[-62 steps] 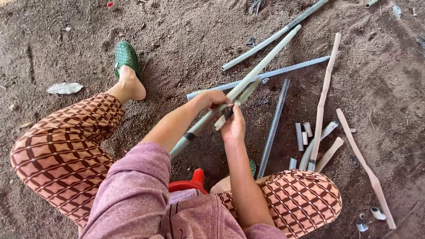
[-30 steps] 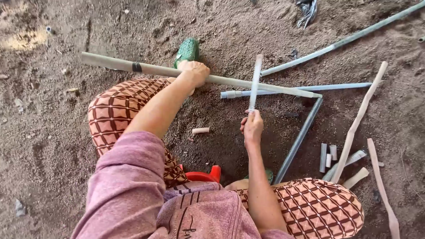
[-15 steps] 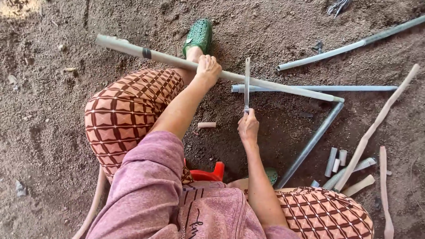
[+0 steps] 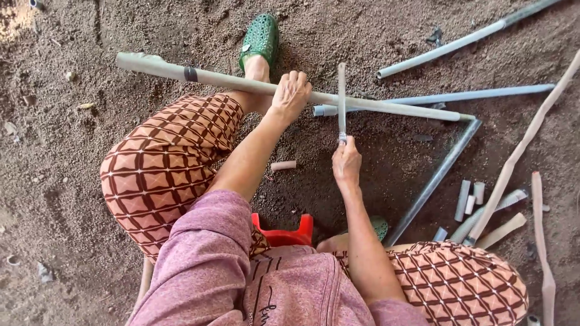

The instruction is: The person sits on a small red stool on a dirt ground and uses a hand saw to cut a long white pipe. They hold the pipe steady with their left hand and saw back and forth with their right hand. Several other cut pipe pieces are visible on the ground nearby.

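Left hand [image 4: 291, 92] wrapped tight around long grey pipe [image 4: 211, 78] lying across dirt ground [image 4: 60, 181] — right hand [image 4: 346, 163] closed on thin saw blade [image 4: 342, 99], laid across pipe just beside left hand.

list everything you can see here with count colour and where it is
long pipe: 1, beige with a dark band, lying across the left shin, held down by the left hand
saw blade: 1, grey, set crosswise on the long pipe, held by the right hand
other pipes: 3, grey-blue, on the dirt at upper right
short pipe offcuts: several, pale grey, on the dirt at right
cut stub: 1, tan, on the dirt between the arms
wooden sticks: 2, pale, at right
stool: 1, red, under the person
shoes: 2, green, on the feet
left hand: gripping the long pipe
right hand: gripping the saw blade
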